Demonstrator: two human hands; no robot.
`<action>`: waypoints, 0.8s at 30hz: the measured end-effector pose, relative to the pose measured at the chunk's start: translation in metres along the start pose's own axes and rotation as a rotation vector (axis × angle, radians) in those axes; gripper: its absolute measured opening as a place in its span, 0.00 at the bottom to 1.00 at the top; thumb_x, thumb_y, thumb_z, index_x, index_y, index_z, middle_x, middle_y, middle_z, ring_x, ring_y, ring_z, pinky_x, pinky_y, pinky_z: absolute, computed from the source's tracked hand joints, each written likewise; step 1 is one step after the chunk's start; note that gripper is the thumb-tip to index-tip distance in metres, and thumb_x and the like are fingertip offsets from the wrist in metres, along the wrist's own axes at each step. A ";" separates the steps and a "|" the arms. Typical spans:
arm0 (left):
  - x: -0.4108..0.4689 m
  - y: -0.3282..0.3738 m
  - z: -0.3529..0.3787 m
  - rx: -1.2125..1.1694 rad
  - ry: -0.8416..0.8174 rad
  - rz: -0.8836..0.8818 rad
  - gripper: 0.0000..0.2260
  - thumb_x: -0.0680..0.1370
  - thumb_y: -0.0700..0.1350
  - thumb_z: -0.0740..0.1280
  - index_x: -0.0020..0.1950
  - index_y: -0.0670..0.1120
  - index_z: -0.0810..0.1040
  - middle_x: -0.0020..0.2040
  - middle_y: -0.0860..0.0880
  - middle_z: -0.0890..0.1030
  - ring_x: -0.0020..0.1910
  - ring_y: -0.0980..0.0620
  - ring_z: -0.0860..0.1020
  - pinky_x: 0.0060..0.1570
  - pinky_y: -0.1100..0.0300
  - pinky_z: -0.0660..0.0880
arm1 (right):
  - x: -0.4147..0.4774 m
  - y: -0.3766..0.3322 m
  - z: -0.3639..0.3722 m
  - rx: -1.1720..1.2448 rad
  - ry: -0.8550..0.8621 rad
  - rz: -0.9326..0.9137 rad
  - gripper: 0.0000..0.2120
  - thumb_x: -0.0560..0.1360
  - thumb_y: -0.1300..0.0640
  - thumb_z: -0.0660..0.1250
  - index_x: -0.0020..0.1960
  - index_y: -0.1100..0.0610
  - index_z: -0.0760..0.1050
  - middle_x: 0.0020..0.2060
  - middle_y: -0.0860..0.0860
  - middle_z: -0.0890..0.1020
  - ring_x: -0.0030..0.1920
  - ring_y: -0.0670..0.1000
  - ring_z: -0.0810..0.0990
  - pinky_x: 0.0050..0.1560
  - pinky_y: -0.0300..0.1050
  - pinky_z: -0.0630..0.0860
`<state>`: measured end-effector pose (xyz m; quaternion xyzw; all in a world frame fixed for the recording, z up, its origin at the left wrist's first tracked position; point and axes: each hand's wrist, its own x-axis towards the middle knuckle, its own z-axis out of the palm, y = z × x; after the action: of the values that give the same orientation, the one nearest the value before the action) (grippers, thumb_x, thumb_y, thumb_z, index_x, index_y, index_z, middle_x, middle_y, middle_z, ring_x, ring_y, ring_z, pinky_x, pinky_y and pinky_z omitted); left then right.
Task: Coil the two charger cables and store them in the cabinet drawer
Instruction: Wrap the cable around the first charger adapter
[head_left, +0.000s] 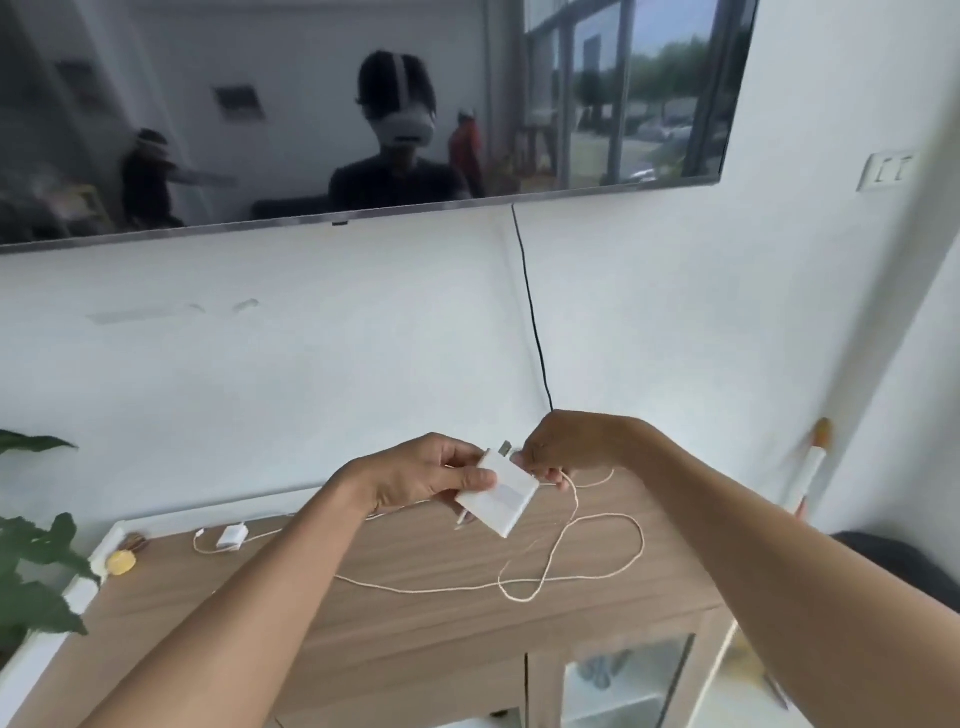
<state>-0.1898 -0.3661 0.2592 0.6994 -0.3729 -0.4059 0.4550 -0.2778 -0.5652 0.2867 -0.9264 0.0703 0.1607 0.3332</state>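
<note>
My left hand holds a flat white charger brick above the wooden cabinet top. My right hand pinches the brick's long cream cable close to the brick. That cable hangs down and lies in loose loops on the wood. A second, smaller white charger with its short cable lies at the back left of the cabinet top. No drawer shows in this view.
A dark TV hangs on the white wall, with a black cord running down behind my right hand. A green plant stands at the left. A small yellow object sits at the cabinet's left corner. Glass cabinet doors are below.
</note>
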 end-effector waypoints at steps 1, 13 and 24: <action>0.002 0.003 0.005 0.034 -0.007 -0.001 0.10 0.78 0.43 0.69 0.57 0.40 0.80 0.47 0.42 0.80 0.40 0.45 0.78 0.41 0.57 0.78 | -0.004 0.000 -0.005 -0.022 0.012 0.012 0.15 0.78 0.52 0.64 0.34 0.54 0.77 0.28 0.49 0.74 0.29 0.50 0.73 0.37 0.38 0.73; 0.018 0.007 0.019 0.063 0.308 0.003 0.10 0.76 0.42 0.71 0.56 0.43 0.81 0.51 0.45 0.80 0.43 0.49 0.82 0.44 0.58 0.81 | -0.010 -0.010 -0.004 0.011 0.329 -0.051 0.11 0.77 0.58 0.60 0.46 0.59 0.81 0.40 0.53 0.82 0.37 0.50 0.74 0.38 0.42 0.71; 0.024 0.011 0.021 -0.349 0.579 0.023 0.14 0.75 0.44 0.72 0.57 0.37 0.80 0.49 0.39 0.83 0.40 0.44 0.83 0.40 0.57 0.82 | -0.010 -0.016 0.033 0.082 0.736 -0.259 0.12 0.79 0.59 0.59 0.53 0.56 0.81 0.48 0.51 0.82 0.45 0.52 0.78 0.46 0.43 0.74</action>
<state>-0.2015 -0.3984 0.2588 0.6930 -0.1610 -0.2432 0.6593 -0.2917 -0.5315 0.2759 -0.9093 0.0741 -0.2285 0.3399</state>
